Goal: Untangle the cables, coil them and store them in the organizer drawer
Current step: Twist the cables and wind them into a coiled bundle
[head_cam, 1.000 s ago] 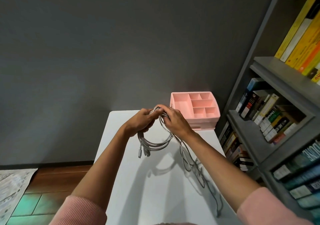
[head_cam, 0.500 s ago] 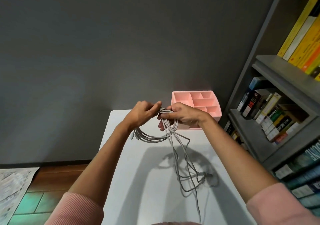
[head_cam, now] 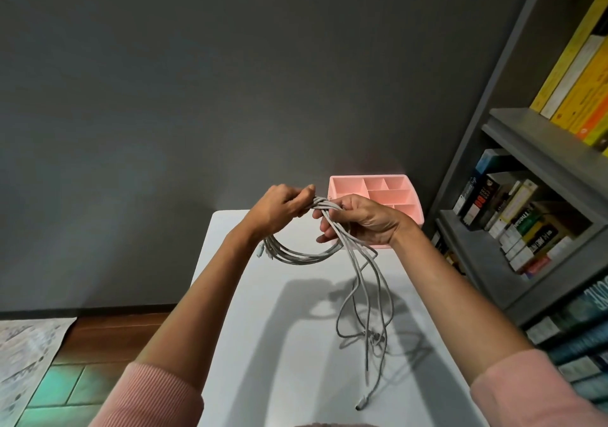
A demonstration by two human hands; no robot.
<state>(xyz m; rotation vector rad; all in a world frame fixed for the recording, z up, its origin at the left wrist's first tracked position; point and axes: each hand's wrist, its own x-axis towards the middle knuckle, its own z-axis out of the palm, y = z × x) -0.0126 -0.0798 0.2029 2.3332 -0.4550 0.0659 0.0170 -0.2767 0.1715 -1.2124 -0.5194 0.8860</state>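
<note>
Grey cables (head_cam: 296,257) hang as a coil of several loops above the white table (head_cam: 263,344). My left hand (head_cam: 279,207) grips the coil's top left. My right hand (head_cam: 365,219) holds the same bundle just to the right, thumb over the strands. From my right hand several loose strands (head_cam: 368,301) trail down to the table, tangled near their ends, with a plug (head_cam: 361,405) lying near the front edge. The pink organizer (head_cam: 378,193) with open compartments stands at the table's back right, partly hidden behind my right hand; its drawer front is hidden.
A grey bookshelf (head_cam: 513,229) full of books stands close to the table's right side. A dark grey wall is behind the table. Wooden floor and a patterned rug (head_cam: 26,360) lie to the left below.
Both hands rose a little with the coil and my right hand turned palm up. The loose strands were pulled off the table's right side and now hang nearer the middle.
</note>
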